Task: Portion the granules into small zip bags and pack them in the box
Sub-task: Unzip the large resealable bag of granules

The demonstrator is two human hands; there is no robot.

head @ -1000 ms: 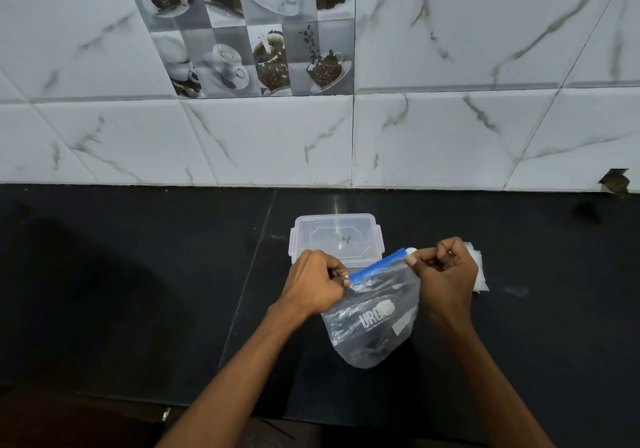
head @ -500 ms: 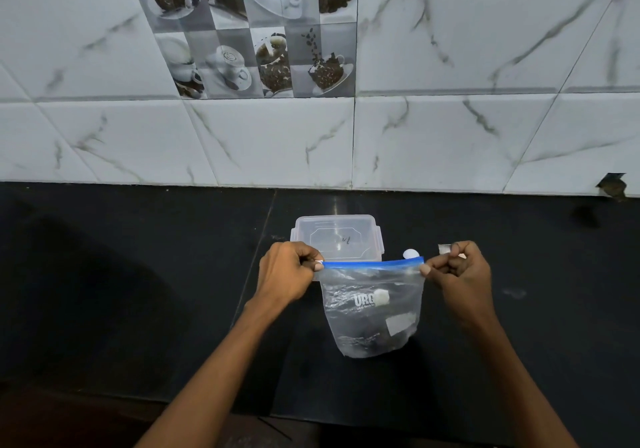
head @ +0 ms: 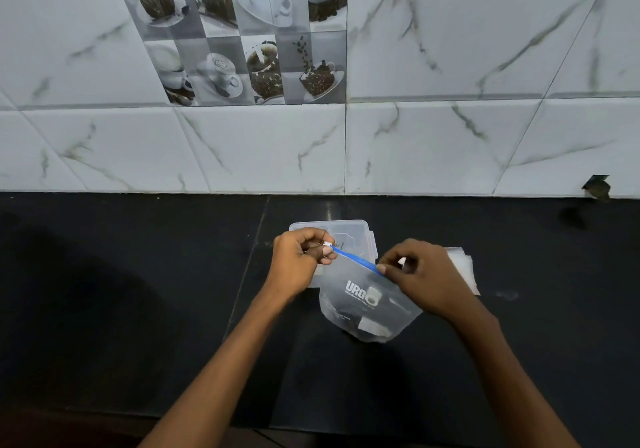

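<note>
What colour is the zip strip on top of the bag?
Blue. The zip strip runs between the two hands, clearest in the head view.

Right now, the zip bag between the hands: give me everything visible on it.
The zip bag is clear soft plastic with a blue zip strip along its top and white "URG" lettering; the rest of the print is hidden. Something dark sits in its lower part, with a white label low on the front. It is tilted, the strip sloping down to the right. The left hand pinches the strip's left end, the right hand its right end. It sits in front of the clear box, above the black counter.
</note>
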